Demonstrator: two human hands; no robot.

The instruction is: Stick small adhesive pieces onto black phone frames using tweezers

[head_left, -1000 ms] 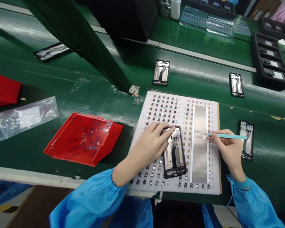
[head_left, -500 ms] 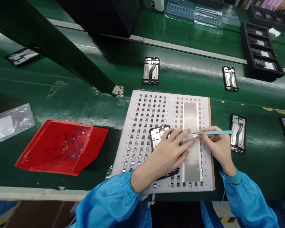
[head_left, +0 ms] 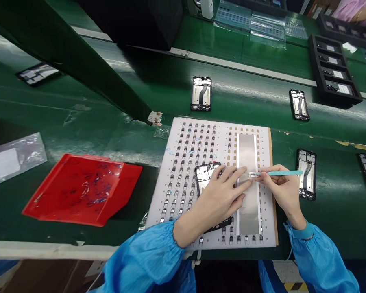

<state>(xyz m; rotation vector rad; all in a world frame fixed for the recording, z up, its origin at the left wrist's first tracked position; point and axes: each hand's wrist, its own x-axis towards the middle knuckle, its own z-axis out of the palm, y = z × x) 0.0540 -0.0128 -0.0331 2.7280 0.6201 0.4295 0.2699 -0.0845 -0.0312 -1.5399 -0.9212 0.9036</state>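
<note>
A white sheet [head_left: 183,162] with rows of several small dark parts lies on the green belt. A black phone frame [head_left: 205,174] rests on it, mostly under my left hand [head_left: 219,199]. That hand lies flat, fingers stretched onto a long grey strip [head_left: 247,154] at the sheet's right side. My right hand [head_left: 282,189] pinches teal tweezers [head_left: 280,173]. Their tip touches a small pale piece [head_left: 253,174] on the strip, right by my left fingertips.
A red tray [head_left: 79,189] lies to the left, beside a clear plastic bag [head_left: 12,156]. Several phone frames [head_left: 201,93] lie on the belt beyond and to the right. A black compartment tray [head_left: 334,69] stands at the back right. A green beam [head_left: 79,65] slants overhead.
My left hand slid from the phone frame's top right across to the grey strip, meeting the tweezers' tip. The right hand stayed at the strip. The view shifted.
</note>
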